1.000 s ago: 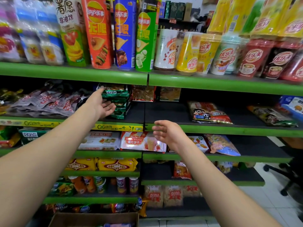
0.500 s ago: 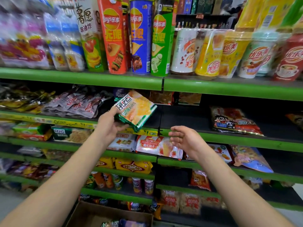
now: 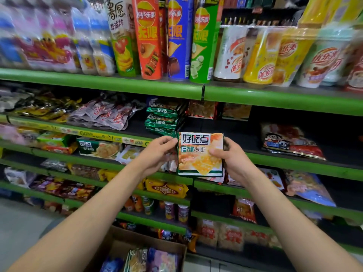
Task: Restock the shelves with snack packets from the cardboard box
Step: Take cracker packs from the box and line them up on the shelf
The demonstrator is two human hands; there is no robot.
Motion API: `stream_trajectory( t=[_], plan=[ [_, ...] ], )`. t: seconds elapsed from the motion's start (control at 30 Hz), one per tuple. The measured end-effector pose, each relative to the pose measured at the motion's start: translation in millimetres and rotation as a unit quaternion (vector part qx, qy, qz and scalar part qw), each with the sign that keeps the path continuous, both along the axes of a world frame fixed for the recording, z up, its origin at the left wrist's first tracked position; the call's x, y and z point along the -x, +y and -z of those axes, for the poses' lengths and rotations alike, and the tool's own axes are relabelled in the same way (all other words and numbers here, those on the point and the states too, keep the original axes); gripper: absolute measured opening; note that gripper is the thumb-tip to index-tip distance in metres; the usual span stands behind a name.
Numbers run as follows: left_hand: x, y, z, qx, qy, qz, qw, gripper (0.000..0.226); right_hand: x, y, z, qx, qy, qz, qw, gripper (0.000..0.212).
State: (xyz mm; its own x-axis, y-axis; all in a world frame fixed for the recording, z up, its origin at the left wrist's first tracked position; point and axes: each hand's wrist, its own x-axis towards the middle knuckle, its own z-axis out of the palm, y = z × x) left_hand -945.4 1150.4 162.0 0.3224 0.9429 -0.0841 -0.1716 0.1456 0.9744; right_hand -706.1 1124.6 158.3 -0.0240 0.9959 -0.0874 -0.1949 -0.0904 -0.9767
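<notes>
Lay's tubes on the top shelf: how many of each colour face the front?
Orange Lay's tube: 1
Blue Lay's tube: 1
Green Lay's tube: 1
Total: 3

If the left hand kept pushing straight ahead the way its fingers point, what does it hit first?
The left hand points right and slightly up, so it presses straight into the biscuit packet it already grips; beyond that, probably the right hand.
</notes>
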Motion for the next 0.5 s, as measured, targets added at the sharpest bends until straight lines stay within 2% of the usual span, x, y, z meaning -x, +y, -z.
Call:
stream_trajectory(
  t=[0.1, 0.33, 0.5],
  plan=[
    [-6, -2, 4, -0.001, 0.021, -0.013, 1.0, 0.01, -5, -4, 2, -0.009, 0.007, 0.014, 1.0, 0.041],
    [-19, -7, 4, -0.039, 0.072, -0.069, 0.994, 0.021, -16, -12, 4, -0.039, -0.008, 0.05, 0.998, 0.037],
    [-30, -6, 0, -0.078, 0.11, -0.12, 0.983, 0.021, -19, -13, 4, -0.051, -0.007, 0.065, 0.997, 0.039]
  ],
)
